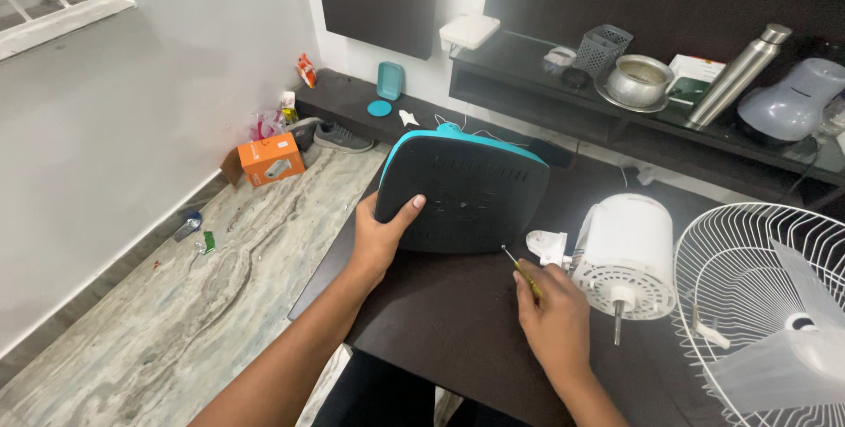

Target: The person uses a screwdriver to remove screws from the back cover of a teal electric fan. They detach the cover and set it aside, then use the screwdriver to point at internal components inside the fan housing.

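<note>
My left hand (pixel 380 238) grips the lower left edge of a dark fan base (pixel 462 189) with a teal rim, held tilted up on the dark table (pixel 440 321). My right hand (pixel 550 317) holds a small screwdriver (pixel 518 267), its tip pointing up toward the base's lower right edge. Just right of that hand lies a white fan motor housing (pixel 627 255) with its shaft sticking out toward me. A white wire fan guard (pixel 757 295) with a pale blade (pixel 783 357) lies at the far right.
A low dark shelf (pixel 546 84) at the back holds a steel pot (pixel 637 80), a steel bottle (pixel 739 73), a grey basket (pixel 603 47) and a pale appliance (pixel 792 99). An orange box (pixel 271 158) and shoes (pixel 339 136) lie on the marble floor (pixel 194 304) at left.
</note>
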